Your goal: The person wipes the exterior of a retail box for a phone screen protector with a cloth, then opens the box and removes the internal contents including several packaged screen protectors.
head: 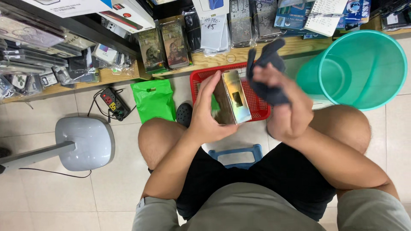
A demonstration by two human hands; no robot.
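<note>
My left hand (209, 117) is clamped around a shiny gold-and-clear rectangular plastic phone-case package (233, 97), held above the red plastic basket (257, 107) between my knees. My right hand (291, 113) grips a soft dark cloth (267, 75). The package looks light, stiff, slippery; its edges seem safest to hold.

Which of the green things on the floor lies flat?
The bright green plastic bag, flat on the tiles left of the red basket; the teal bin stands tilted.
</note>
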